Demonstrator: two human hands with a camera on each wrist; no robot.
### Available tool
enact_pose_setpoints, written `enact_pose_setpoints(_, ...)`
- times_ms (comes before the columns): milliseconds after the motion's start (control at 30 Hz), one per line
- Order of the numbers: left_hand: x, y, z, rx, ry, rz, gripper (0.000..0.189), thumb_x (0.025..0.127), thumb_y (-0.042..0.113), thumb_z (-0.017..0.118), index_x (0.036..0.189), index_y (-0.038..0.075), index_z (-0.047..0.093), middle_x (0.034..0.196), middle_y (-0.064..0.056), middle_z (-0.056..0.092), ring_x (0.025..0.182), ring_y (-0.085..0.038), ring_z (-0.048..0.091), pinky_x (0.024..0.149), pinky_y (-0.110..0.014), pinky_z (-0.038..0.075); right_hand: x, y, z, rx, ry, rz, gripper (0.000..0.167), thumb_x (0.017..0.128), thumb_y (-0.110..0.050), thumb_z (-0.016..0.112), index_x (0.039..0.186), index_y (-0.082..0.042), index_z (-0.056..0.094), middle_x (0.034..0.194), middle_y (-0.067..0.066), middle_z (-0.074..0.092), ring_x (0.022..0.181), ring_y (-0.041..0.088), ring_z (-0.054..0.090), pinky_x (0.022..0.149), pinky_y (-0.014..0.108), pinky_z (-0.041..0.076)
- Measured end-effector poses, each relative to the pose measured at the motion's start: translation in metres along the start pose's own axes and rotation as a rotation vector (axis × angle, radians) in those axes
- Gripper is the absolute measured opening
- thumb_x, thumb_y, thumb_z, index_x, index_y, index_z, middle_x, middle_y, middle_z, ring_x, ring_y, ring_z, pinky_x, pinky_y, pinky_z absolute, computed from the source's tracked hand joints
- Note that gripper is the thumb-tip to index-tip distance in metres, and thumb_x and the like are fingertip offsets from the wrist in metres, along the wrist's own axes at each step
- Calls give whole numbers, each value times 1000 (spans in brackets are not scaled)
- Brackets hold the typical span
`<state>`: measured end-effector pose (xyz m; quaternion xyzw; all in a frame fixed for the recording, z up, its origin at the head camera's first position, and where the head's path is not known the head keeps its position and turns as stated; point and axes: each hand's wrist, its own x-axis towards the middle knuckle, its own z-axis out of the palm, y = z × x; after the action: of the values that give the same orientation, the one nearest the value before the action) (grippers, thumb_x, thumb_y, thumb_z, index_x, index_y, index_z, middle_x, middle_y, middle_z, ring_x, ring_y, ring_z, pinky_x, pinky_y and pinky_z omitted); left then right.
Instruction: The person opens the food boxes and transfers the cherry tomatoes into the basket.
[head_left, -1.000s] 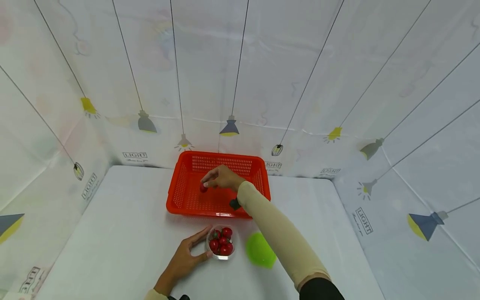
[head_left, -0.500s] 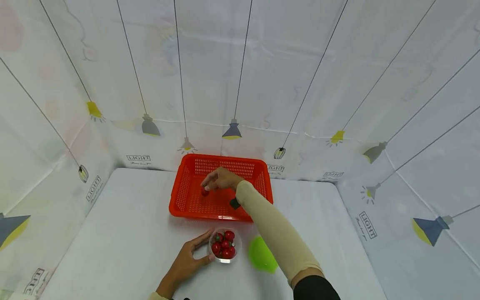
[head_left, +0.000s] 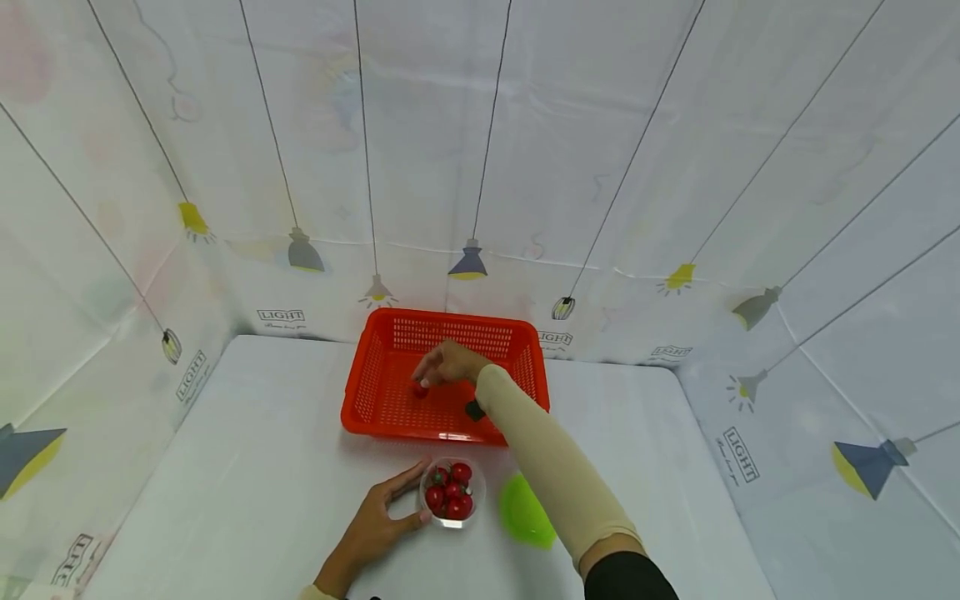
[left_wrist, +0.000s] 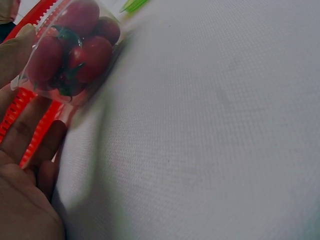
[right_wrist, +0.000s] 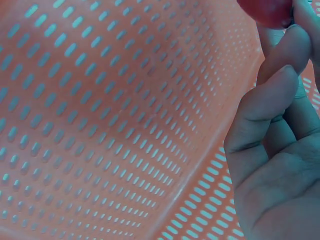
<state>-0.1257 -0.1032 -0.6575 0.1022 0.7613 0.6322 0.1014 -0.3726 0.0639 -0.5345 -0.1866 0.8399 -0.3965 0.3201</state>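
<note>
In the head view, my right hand (head_left: 453, 365) reaches into the red plastic basket (head_left: 370, 392) and pinches a cherry tomato (head_left: 421, 390) at its fingertips, low over the basket floor. The right wrist view catches part of this cherry tomato (right_wrist: 267, 11) at the top edge. Nearer to me, my left hand (head_left: 378, 523) holds a small clear cup (head_left: 452, 524) from its left side, thumb and fingers around the wall. Several red cherry tomatoes (left_wrist: 92, 57) with green stems fill the cup in the left wrist view.
Right of the cup, a bright green bowl-like item (head_left: 525, 512) lies partly behind the right sleeve (head_left: 555, 458). The white tabletop (head_left: 262, 450) carries everything. A white wall sheet (head_left: 420, 150) printed with lamps rises just behind the basket.
The right hand with its cherry tomato has shifted slightly right within the basket. The left hand stays at the cup. The whole head view has drifted a little.
</note>
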Motion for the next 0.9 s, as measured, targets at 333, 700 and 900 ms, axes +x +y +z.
enact_pose_setpoints(333,0,-2,0,15,9,21,73,95,25,81,160,30,49,160,12,55,149,-14,52,129,-43,34,2,12,1,-42,-11,30,22,93,1,77,113,-5,82,108,6,81,94,16,67,90,33,57)
enact_pose_setpoints(700,0,-3,-1,0,-6,12,73,96,24,80,161,31,48,161,10,53,151,-16,50,129,-33,32,3,22,1,-128,-18,33,19,93,2,77,109,-6,83,108,4,81,101,17,71,101,42,59)
enact_pose_setpoints(900,0,-2,-1,-8,-5,8,73,96,24,80,161,29,48,161,9,53,152,-17,49,129,-31,31,5,28,-1,-148,-25,38,18,94,0,76,109,-7,83,103,2,81,96,17,70,96,38,59)
